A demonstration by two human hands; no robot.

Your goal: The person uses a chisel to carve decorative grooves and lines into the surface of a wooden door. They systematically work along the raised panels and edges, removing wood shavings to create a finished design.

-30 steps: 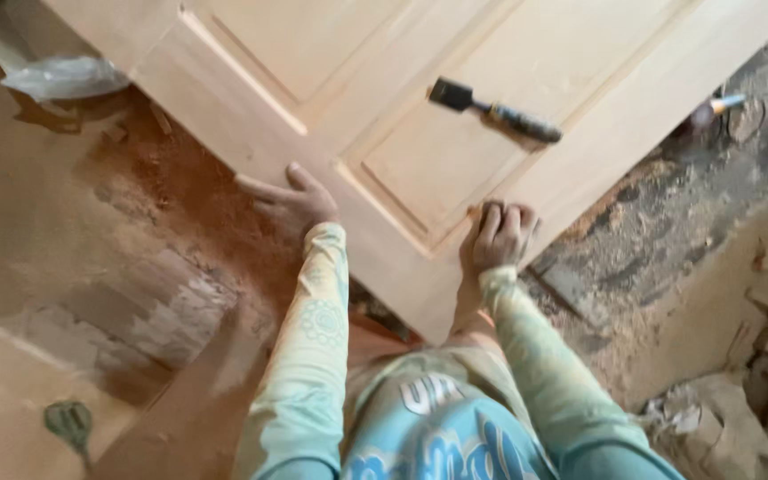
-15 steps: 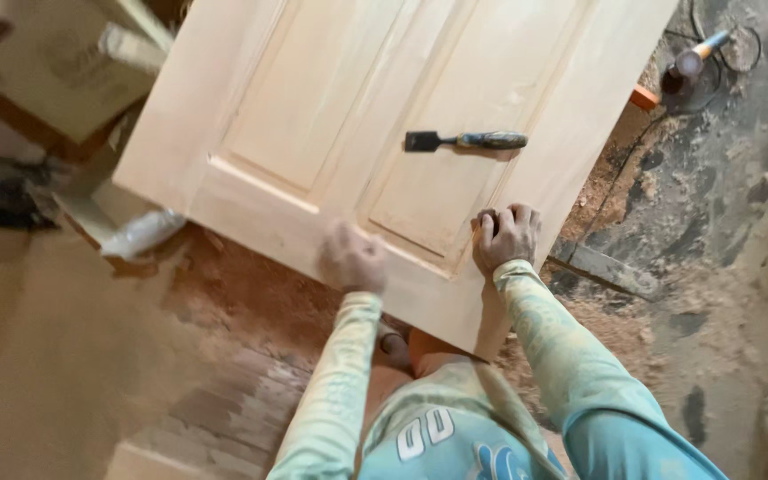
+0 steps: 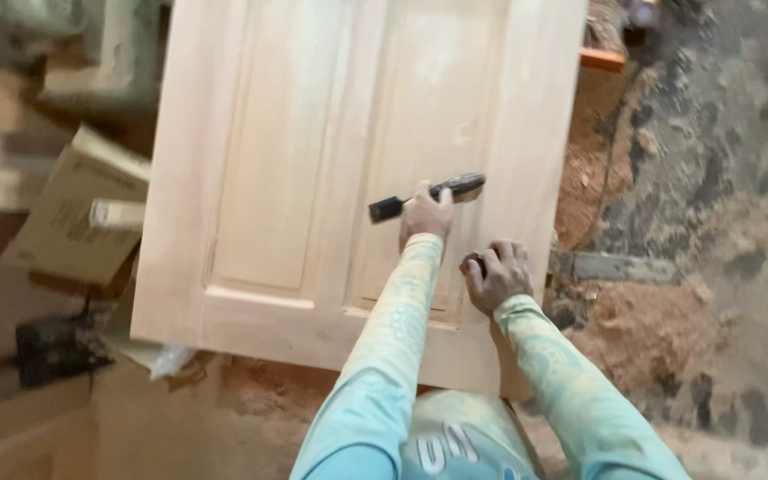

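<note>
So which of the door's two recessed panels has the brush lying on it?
The right panel, nearer the right hand. The dark brush lies across it under the left hand; the left panel is bare.

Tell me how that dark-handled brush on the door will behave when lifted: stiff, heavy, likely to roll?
The brush looks short and rigid, so probably light and stiff under the left hand. Its flattish head should keep it from rolling on the level wooden door. The right hand rests on the door, apparently bracing.
</note>
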